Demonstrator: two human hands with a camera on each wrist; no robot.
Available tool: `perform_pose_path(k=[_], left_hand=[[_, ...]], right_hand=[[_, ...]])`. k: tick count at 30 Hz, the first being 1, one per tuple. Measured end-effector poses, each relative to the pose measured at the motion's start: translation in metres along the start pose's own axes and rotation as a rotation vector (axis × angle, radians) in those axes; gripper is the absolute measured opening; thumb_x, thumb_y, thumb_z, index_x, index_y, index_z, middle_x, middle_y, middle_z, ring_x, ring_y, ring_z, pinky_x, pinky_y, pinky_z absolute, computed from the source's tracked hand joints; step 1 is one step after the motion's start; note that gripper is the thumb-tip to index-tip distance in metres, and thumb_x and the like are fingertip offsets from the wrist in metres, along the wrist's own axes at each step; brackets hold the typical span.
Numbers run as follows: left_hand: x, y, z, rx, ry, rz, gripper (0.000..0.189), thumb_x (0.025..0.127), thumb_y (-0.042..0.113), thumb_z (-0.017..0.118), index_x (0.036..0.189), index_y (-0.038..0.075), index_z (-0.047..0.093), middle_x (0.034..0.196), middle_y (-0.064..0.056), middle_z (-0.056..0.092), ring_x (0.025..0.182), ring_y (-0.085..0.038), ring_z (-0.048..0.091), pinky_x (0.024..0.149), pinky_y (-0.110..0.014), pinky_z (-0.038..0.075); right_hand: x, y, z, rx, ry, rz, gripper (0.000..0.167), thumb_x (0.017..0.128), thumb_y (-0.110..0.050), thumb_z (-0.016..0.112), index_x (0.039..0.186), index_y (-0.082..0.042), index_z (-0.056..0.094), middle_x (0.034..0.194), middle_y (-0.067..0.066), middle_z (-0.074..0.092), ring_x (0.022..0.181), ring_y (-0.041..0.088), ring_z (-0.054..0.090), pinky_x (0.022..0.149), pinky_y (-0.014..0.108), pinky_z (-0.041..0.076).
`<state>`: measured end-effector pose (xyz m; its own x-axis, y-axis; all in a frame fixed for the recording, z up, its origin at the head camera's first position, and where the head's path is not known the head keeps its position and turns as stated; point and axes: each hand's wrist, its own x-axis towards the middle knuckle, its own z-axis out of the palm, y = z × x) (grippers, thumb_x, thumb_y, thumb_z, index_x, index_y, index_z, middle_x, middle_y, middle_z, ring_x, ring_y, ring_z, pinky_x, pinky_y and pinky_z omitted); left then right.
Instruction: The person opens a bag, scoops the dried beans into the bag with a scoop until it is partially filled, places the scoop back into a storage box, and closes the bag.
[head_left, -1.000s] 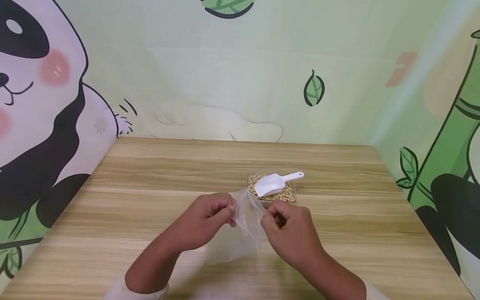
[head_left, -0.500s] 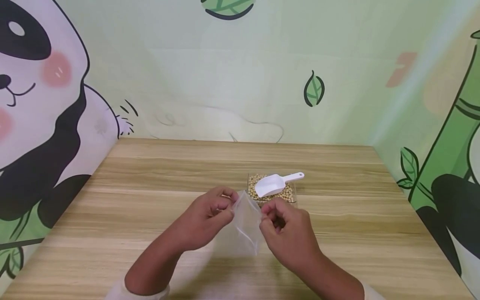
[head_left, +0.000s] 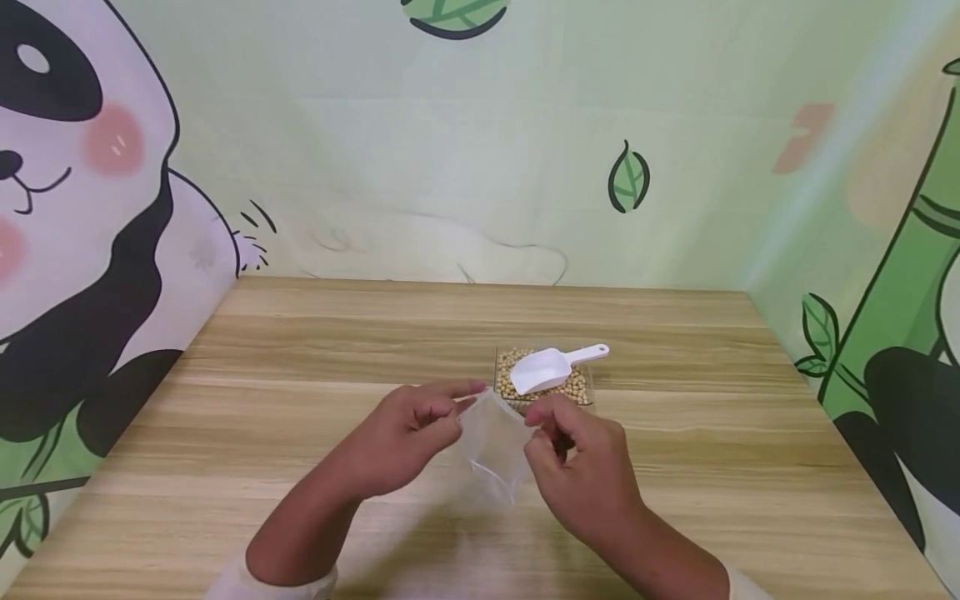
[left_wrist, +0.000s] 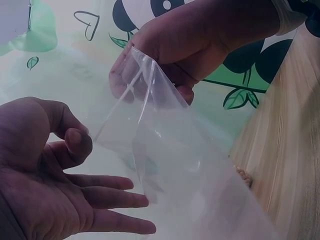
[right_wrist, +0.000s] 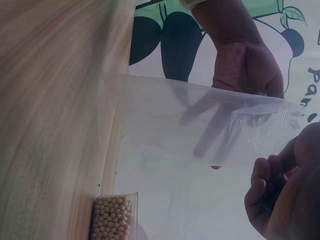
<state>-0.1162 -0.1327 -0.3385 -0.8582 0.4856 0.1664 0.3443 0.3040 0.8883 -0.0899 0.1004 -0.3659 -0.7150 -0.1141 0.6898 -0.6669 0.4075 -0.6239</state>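
A clear plastic bag [head_left: 491, 458] hangs between both hands over the table, its mouth spread apart at the top. My left hand [head_left: 408, 442] pinches one side of the mouth between thumb and forefinger; in the left wrist view, the left hand's other fingers [left_wrist: 112, 196] stretch straight along the film. On the opposite side, my right hand [head_left: 588, 458] pinches the bag's edge, with fingers curled. Just beyond the bag sits a clear box [head_left: 592, 390] of pale round beans [head_left: 576, 385]. A white scoop [head_left: 542, 371] lies on those beans, handle toward the right.
The wood-grain table [head_left: 337, 333] runs back to a wall [head_left: 420, 167] printed with pandas and leaves. The bean box stands close behind the right hand's fingers.
Some of the left hand's fingers have straightened out toward the bean box. The bag's mouth has shifted slightly and its folds have changed shape. Box and scoop have stayed put.
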Motion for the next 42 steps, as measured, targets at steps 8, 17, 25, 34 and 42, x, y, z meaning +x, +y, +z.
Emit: perform_pose_path(k=[8,17,25,34,42], left_hand=[[0.002,-0.003,-0.002,-0.067,-0.05,-0.006,0.036,0.101,0.002,0.052,0.065,0.004,0.058,0.151,-0.023,0.066,0.148,-0.039,0.058,0.102,-0.025,0.051],[0.002,-0.005,-0.003,-0.061,-0.054,-0.008,0.036,0.1,0.005,0.051,0.065,0.0,0.053,0.15,-0.023,0.066,0.149,-0.04,0.057,0.1,-0.028,0.05],[0.002,-0.009,0.003,-0.008,-0.049,0.037,0.032,0.109,0.009,0.051,0.077,0.009,0.055,0.15,-0.021,0.068,0.145,-0.041,0.06,0.101,-0.044,0.051],[0.0,-0.026,0.004,0.025,-0.165,0.153,0.069,0.103,0.056,0.07,0.155,0.016,0.048,0.174,-0.008,0.043,0.163,-0.036,0.038,0.126,-0.07,0.033],[0.004,-0.045,0.026,0.276,-0.163,0.342,0.17,0.06,0.052,0.106,0.175,0.016,-0.013,0.186,-0.008,0.003,0.17,-0.033,0.018,0.131,-0.072,0.021]], right_hand=[[0.002,0.002,-0.002,0.021,-0.019,-0.108,0.032,0.081,0.018,0.054,0.083,-0.009,0.072,0.067,-0.003,0.061,0.063,0.0,0.05,0.057,0.015,0.045],[0.005,0.002,-0.007,-0.059,-0.046,-0.188,0.042,0.079,0.019,0.055,0.099,-0.005,0.084,0.073,-0.001,0.071,0.063,-0.003,0.05,0.055,0.013,0.045],[0.005,0.001,-0.008,-0.106,-0.099,-0.226,0.045,0.077,0.015,0.057,0.112,0.003,0.083,0.069,-0.004,0.061,0.065,0.0,0.05,0.057,0.013,0.045],[0.006,0.001,-0.007,-0.071,-0.145,-0.181,0.045,0.079,0.014,0.057,0.117,0.006,0.08,0.066,-0.005,0.062,0.066,-0.003,0.054,0.06,0.015,0.05],[0.006,-0.004,-0.005,0.152,-0.23,0.05,0.039,0.089,0.017,0.055,0.117,0.006,0.079,0.074,0.001,0.069,0.069,-0.001,0.062,0.064,0.026,0.061]])
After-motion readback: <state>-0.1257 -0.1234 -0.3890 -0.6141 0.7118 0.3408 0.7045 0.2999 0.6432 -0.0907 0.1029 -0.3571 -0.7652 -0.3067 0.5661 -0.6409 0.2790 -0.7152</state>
